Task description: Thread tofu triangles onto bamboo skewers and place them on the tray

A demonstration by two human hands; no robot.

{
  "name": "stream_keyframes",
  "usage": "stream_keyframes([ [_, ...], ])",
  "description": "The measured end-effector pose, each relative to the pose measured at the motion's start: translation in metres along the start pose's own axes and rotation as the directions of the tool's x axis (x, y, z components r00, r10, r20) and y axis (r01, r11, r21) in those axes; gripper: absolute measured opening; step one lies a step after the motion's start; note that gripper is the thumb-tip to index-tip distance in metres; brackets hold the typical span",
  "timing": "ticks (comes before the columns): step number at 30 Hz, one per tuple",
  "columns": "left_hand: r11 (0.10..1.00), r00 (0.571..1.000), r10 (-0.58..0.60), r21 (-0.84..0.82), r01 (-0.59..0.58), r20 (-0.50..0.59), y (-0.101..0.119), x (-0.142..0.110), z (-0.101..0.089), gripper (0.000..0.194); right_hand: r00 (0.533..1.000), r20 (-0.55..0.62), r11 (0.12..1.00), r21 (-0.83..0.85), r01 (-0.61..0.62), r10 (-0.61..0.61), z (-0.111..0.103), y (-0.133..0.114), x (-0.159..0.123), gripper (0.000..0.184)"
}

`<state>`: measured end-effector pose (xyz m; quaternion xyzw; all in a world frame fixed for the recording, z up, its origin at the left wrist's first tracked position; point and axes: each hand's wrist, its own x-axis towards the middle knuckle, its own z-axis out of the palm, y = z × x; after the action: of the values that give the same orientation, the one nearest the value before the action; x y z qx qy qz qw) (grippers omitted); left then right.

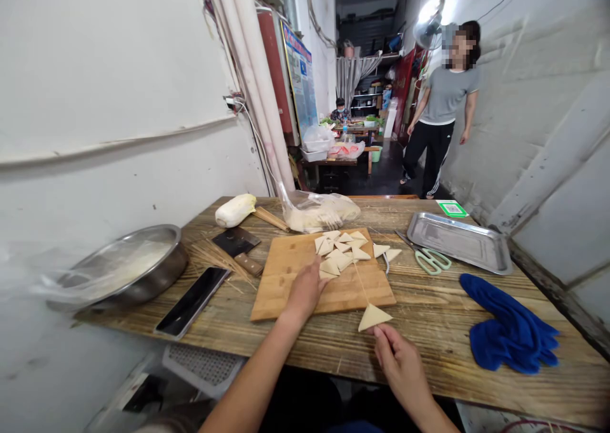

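Note:
My right hand (398,357) pinches the lower edge of a cream-coloured triangular slice (374,317), in front of the cutting board. A thin bamboo skewer (362,283) runs from that slice up toward the board; whether it pierces the slice is unclear. Over the wooden cutting board (286,280), my left hand (305,288) reaches the near left side of a pile of similar triangular slices (342,255). Its thumb and fingers close on a slice there, with the fingertips partly hidden. Two loose slices (386,252) lie just off the board's right edge.
Left are a steel basin (157,261), phone (193,301), cleaver (237,242), loose skewers (214,255) and a white vegetable (236,211). A plastic bag (321,212) lies behind the board. Right are scissors (431,260), a metal tray (460,239) and blue gloves (505,325). A person (443,103) stands beyond.

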<state>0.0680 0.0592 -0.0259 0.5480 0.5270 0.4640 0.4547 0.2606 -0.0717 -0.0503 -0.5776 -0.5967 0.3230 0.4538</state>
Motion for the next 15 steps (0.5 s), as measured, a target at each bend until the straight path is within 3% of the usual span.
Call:
stream_keyframes([
  [4, 0.982, 0.994, 0.084, 0.165, -0.095, 0.073, 0.002, 0.007, -0.015, 0.03, 0.999, 0.048, 1.0, -0.008, 0.011, -0.01, -0.001, 0.0, -0.002, 0.037],
  [7, 0.991, 0.991, 0.034, 0.127, -0.051, 0.131, 0.01, 0.013, -0.029, 0.017, 0.998, 0.056, 1.0, -0.015, 0.016, -0.015, -0.001, 0.001, -0.003, 0.036],
  [10, 0.995, 0.979, 0.047, 0.081, -0.064, 0.196, 0.017, 0.016, -0.036, 0.02, 0.998, 0.058, 0.999, -0.037, 0.03, -0.028, 0.001, 0.001, -0.003, 0.035],
  [13, 0.986, 0.97, 0.144, 0.05, -0.156, 0.194, 0.019, 0.015, -0.035, 0.023, 0.997, 0.073, 0.998, -0.051, 0.039, -0.035, 0.003, -0.001, -0.002, 0.035],
  [15, 0.976, 0.968, 0.212, 0.031, -0.218, 0.132, 0.016, 0.013, -0.031, 0.019, 0.996, 0.082, 0.998, -0.05, 0.039, -0.035, 0.004, -0.003, -0.002, 0.035],
])
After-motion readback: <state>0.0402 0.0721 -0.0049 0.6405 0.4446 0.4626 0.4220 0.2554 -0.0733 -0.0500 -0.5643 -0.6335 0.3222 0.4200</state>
